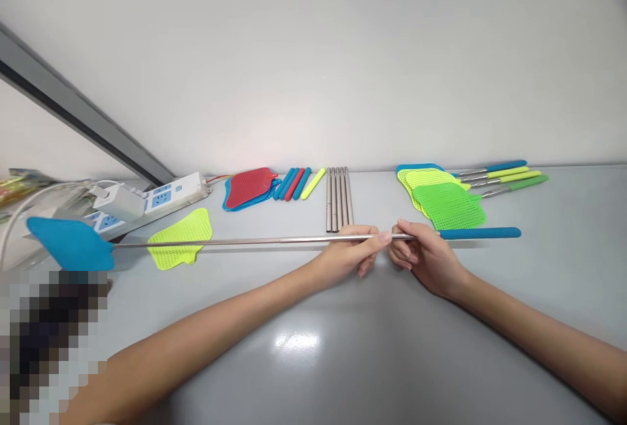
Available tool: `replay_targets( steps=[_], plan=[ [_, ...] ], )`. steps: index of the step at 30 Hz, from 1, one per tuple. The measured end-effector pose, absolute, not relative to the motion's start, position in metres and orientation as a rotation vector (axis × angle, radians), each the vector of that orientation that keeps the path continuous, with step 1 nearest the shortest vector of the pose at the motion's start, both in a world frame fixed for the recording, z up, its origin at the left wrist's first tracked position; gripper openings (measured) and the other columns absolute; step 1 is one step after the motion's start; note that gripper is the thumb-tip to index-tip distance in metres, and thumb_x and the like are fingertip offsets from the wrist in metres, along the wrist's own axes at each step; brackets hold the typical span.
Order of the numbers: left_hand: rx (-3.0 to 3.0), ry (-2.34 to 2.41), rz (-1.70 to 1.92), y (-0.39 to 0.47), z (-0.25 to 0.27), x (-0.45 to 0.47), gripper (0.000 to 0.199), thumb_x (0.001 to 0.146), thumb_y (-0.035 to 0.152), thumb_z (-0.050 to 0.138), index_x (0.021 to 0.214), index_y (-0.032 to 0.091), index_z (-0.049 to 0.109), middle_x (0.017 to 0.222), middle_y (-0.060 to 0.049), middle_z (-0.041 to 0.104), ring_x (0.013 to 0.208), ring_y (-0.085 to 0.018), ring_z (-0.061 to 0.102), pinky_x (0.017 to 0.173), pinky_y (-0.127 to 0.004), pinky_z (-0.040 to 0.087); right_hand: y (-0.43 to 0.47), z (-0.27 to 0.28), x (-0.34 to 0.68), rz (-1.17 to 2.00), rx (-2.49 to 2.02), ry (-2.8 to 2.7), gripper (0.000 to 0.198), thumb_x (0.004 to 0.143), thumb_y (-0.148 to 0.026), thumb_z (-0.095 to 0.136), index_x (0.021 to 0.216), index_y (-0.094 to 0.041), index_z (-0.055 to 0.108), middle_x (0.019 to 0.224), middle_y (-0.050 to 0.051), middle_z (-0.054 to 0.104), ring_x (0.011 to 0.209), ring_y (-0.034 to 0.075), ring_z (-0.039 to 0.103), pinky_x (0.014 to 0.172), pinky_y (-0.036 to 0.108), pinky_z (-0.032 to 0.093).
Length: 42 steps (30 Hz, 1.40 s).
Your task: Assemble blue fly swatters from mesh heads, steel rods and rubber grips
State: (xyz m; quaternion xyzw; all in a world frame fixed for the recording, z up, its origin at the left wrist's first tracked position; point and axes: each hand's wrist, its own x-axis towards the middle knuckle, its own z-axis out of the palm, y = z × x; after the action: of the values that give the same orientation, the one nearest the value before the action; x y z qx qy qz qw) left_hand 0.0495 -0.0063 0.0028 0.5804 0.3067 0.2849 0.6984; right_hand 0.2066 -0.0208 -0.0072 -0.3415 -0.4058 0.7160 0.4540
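Note:
A blue fly swatter (304,239) lies level across both my hands, its metal rod drawn out long. Its blue head (73,242) points to the left and its blue grip (482,233) to the right. My left hand (355,249) is closed on the rod, thumb along the top. Just to the right of it, my right hand (426,255) pinches the rod near the blue grip. Behind my left hand stands a row of several metal rods (339,196). Beneath the long rod's left part lies a loose yellow swatter head (181,236).
At the back right lie several swatters with green, yellow and blue heads (450,206). Red and blue swatter heads (251,188) are stacked back left, beside several coloured grips (294,183). A white power strip (171,196) with plugs stands at the left, near a grey post (88,105).

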Motion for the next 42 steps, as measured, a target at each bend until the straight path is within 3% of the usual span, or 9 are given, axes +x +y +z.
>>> replay_targets(
  steps=[7, 10, 14, 19, 24, 32, 42],
  plan=[
    [1.164, 0.652, 0.574, 0.001, -0.002, 0.065, 0.046, 0.082, 0.045, 0.038, 0.047, 0.016, 0.042, 0.036, 0.003, 0.041, 0.036, -0.008, 0.039, 0.043, -0.022, 0.030, -0.019, -0.013, 0.208, 1.730, -0.825, -1.057, 0.047, 0.082, -0.039, 0.044, 0.041, -0.017, 0.039, 0.036, -0.006, 0.025, 0.038, 0.009, 0.032, 0.044, 0.024, 0.024],
    [1.177, 0.600, 0.595, 0.001, -0.002, 0.062, 0.044, 0.084, 0.040, 0.036, 0.049, 0.015, 0.047, 0.038, 0.001, 0.045, 0.044, -0.011, 0.048, 0.052, -0.024, 0.038, -0.019, -0.013, 0.207, 1.694, -0.824, -1.129, 0.047, 0.082, -0.039, 0.046, 0.041, -0.017, 0.038, 0.037, -0.006, 0.024, 0.039, 0.008, 0.030, 0.043, 0.024, 0.022],
    [1.169, 0.541, 0.577, 0.000, -0.002, 0.061, 0.040, 0.083, 0.037, 0.036, 0.054, 0.014, 0.053, 0.039, 0.001, 0.047, 0.051, -0.013, 0.052, 0.066, -0.028, 0.043, -0.019, -0.009, 0.207, 1.701, -0.874, -1.270, 0.040, 0.081, -0.038, 0.048, 0.049, -0.015, 0.050, 0.039, -0.004, 0.034, 0.040, 0.008, 0.029, 0.041, 0.024, 0.019],
    [1.134, 0.561, 0.602, -0.001, -0.001, 0.062, 0.041, 0.083, 0.035, 0.034, 0.053, 0.014, 0.052, 0.043, -0.002, 0.052, 0.055, -0.014, 0.053, 0.069, -0.029, 0.043, -0.017, -0.007, 0.207, 1.755, -0.865, -1.243, 0.045, 0.083, -0.036, 0.043, 0.043, -0.017, 0.038, 0.038, -0.003, 0.038, 0.040, 0.009, 0.034, 0.042, 0.024, 0.022],
    [1.107, 0.591, 0.651, -0.003, -0.004, 0.062, 0.042, 0.084, 0.033, 0.033, 0.048, 0.016, 0.044, 0.041, 0.000, 0.050, 0.046, -0.012, 0.048, 0.059, -0.026, 0.040, -0.016, -0.009, 0.206, 1.735, -0.883, -1.219, 0.045, 0.081, -0.035, 0.046, 0.042, -0.018, 0.032, 0.037, -0.006, 0.027, 0.038, 0.008, 0.032, 0.042, 0.024, 0.022],
    [1.118, 0.668, 0.713, -0.006, -0.006, 0.062, 0.050, 0.085, 0.047, 0.030, 0.049, 0.016, 0.045, 0.037, 0.002, 0.044, 0.041, -0.010, 0.044, 0.051, -0.024, 0.036, -0.016, -0.007, 0.207, 1.713, -0.861, -1.214, 0.046, 0.081, -0.033, 0.046, 0.040, -0.017, 0.033, 0.038, -0.006, 0.026, 0.039, 0.008, 0.031, 0.043, 0.024, 0.024],
    [1.086, 0.692, 0.713, -0.006, -0.002, 0.059, 0.044, 0.084, 0.035, 0.039, 0.045, 0.015, 0.044, 0.031, 0.003, 0.039, 0.032, -0.008, 0.040, 0.041, -0.022, 0.031, -0.017, -0.004, 0.209, 1.685, -0.913, -1.075, 0.044, 0.074, -0.027, 0.053, 0.042, -0.019, 0.024, 0.040, -0.007, 0.021, 0.037, 0.005, 0.022, 0.040, 0.024, 0.015]
  ],
)
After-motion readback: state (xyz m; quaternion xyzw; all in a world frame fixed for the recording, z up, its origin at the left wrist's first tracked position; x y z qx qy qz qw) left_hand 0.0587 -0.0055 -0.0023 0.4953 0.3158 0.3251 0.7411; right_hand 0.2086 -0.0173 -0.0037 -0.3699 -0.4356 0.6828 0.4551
